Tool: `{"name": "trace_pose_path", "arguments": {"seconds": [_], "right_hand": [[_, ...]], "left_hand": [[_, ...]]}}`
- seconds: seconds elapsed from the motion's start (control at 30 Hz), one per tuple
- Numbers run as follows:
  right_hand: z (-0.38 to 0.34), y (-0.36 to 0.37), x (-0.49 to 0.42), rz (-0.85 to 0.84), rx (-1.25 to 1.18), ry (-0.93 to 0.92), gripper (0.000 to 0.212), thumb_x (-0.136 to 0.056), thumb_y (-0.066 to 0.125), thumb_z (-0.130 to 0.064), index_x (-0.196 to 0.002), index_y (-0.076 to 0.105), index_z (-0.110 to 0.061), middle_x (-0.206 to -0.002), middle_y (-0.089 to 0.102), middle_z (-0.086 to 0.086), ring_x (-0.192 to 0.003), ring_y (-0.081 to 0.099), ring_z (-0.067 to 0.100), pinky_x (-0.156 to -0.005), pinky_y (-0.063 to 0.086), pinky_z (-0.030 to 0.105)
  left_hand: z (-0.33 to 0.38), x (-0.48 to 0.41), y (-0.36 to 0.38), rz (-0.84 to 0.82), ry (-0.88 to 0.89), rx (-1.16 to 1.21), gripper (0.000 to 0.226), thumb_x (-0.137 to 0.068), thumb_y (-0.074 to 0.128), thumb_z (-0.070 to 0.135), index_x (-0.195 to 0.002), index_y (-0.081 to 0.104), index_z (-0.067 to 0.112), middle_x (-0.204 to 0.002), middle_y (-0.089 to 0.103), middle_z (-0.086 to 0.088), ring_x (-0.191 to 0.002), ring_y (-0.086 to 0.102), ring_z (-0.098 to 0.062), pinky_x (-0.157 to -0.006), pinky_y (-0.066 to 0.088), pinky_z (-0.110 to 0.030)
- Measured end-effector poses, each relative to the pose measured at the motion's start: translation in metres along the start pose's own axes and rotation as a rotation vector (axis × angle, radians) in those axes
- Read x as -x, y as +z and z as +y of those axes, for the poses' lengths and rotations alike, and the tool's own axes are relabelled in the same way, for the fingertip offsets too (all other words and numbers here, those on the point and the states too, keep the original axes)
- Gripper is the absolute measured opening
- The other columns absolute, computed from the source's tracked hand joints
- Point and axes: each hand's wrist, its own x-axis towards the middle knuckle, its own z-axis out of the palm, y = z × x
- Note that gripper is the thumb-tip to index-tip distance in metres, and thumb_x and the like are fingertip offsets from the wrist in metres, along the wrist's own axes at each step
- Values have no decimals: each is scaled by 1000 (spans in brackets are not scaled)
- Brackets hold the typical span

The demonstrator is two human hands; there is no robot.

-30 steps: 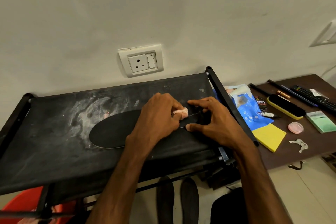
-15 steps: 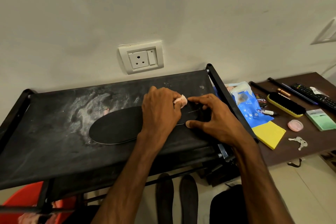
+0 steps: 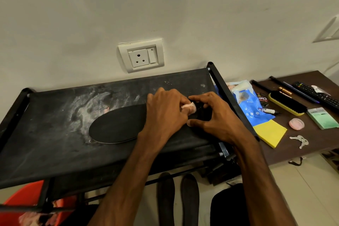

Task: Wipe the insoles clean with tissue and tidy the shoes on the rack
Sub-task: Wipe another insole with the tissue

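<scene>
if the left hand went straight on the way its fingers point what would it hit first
Most likely the right hand: its fingers hold the insole just past the tissue in the left hand. Depth is hard to judge, but they look almost touching.

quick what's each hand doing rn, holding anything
Left hand: closed on a small pale pink tissue wad, pressing it onto the flat black insole.
Right hand: thumb and fingers curled across the insole's end, holding it steady.
</scene>
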Motion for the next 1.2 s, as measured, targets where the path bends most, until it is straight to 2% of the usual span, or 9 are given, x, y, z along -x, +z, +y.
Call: {"name": "trace_pose_path", "arguments": {"seconds": [0.17,0.33,0.43,0.5,0.67,0.77,0.93,1.03,1.2], "right_hand": [[1,1,0,2,-3,3,70,-74,89,-32,-137,58,-29,-123,55,-6,-107,53,11,-90,43,21],[4,1,-1,20,-29,-12,72,-71,90,-32,-136,60,-30,-120,57,-8,-103,54,5,-84,42,12],[3,0,-2,5,-16,-17,72,-73,88,-29,-139,58,-26,-121,57,-4,-103,54,8,-85,43,13],[3,0,-2,3,-5,-30,72,-74,88,-29,-139,58,-25,-121,57,-4,-104,54,10,-87,44,15],[-1,0,0,3,2,-23,69,-74,88,-33,-136,59,-27,-122,56,-4,-107,54,14,-94,48,29],[-1,1,0,5,13,-15,71,-75,88,-34,-137,56,-25,-124,56,-4,-108,54,14,-94,47,26],[-2,0,0,15,-22,12,93,-71,90,-29,-150,43,-22,-126,57,-6,-106,56,11,-98,49,29],[0,1,-2,-5,-34,11,96,-71,90,-24,-153,38,-20,-122,59,-6,-106,58,11,-99,52,34],[1,2,-1,13,-45,17,96,-71,90,-29,-152,38,-22,-125,58,-8,-108,57,9,-98,49,29]], "left_hand": [[7,0,9,160,-46,-23,21,-94,63,49,-109,75,42,-98,70,8,-103,50,-20,-84,33,-37],[6,-2,2,-20,36,-2,20,-93,65,48,-110,75,43,-104,70,13,-114,49,-18,-101,33,-43],[2,-3,-1,-153,83,68,16,-90,69,50,-103,77,43,-104,72,16,-118,51,-17,-109,32,-51],[3,-3,-3,-163,81,49,18,-89,69,53,-103,76,45,-106,72,18,-121,50,-17,-110,31,-53],[6,-1,5,38,-8,9,19,-93,64,51,-108,75,46,-107,72,13,-114,50,-19,-95,33,-40],[6,-3,10,114,-40,17,21,-94,63,49,-112,74,45,-105,72,11,-109,51,-20,-85,28,-35],[3,-7,10,-8,97,109,17,-91,68,48,-106,76,45,-86,64,17,-100,54,-17,-96,44,-42],[-2,-8,10,-152,149,187,14,-86,71,56,-95,77,48,-84,70,20,-98,60,-15,-97,47,-50],[2,-6,9,-28,86,72,21,-89,66,58,-106,74,49,-101,72,16,-111,50,-17,-100,36,-44]]}}
